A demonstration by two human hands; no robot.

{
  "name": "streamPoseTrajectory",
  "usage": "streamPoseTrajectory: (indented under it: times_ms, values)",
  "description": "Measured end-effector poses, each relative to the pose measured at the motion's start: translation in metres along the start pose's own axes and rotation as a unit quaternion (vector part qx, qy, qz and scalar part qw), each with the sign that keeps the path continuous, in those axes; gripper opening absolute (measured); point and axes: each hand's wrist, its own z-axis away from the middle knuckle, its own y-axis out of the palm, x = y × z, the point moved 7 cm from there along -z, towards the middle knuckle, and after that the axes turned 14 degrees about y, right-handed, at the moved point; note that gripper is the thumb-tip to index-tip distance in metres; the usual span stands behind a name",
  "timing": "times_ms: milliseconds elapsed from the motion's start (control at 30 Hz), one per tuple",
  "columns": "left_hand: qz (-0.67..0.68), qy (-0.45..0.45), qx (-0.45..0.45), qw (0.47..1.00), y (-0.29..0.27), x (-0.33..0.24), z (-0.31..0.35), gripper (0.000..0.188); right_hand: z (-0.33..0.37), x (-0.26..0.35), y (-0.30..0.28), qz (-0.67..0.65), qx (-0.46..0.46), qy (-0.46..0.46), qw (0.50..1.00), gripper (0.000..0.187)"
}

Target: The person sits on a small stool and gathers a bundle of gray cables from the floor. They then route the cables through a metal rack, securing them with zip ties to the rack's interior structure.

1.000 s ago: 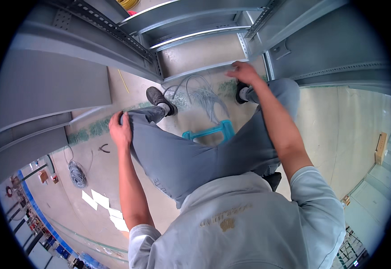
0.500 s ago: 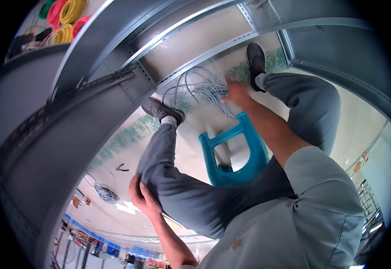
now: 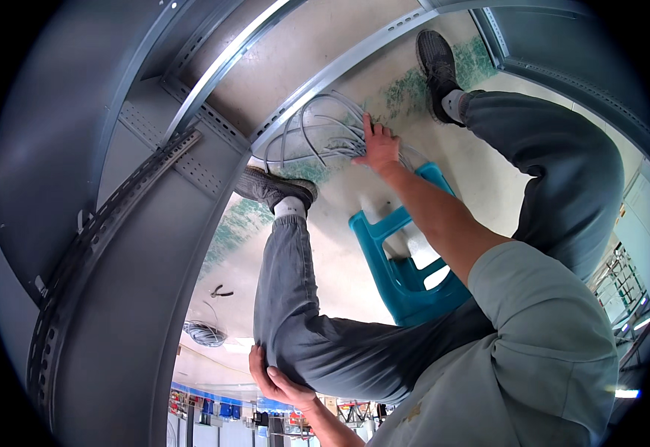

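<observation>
A loose coil of grey cable (image 3: 331,134) lies on the floor between my shoes, in front of the metal frame. My right hand (image 3: 379,147) is at the right side of this coil, palm down. Its index finger points ahead, and the thumb stands apart over the strands; no strand shows lifted in it. On the outside of my bent left knee rests my left hand (image 3: 279,380), its fingers laid against the trouser leg and the thumb apart. A teal plastic stool (image 3: 384,257) is below my right forearm, partly covered by the arm and my clothing.
Grey cabinet panels (image 3: 128,298) rise on the left, with a slotted metal rail (image 3: 109,223). A metal crossbar (image 3: 340,63) spans the front. Pliers (image 3: 221,291) and a smaller cable coil (image 3: 204,333) lie on the floor beyond my left leg.
My right hand has moved left onto the cable coil, its fingers less spread. My left hand stays on the knee. The view has shifted, and my right knee has swung outward.
</observation>
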Motion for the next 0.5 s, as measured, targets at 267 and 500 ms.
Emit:
streamPoseTrajectory:
  times_ms: [267, 500]
  values:
    - [-0.005, 0.020, -0.005, 1.000, 0.000, 0.003, 0.001, 0.047, -0.020, -0.007, 0.034, -0.139, -0.010, -0.062, 0.988, 0.129]
    - [-0.010, 0.012, -0.014, 1.000, -0.001, 0.007, 0.005, 0.049, 0.020, 0.007, 0.004, -0.069, -0.009, -0.012, 0.997, 0.125]
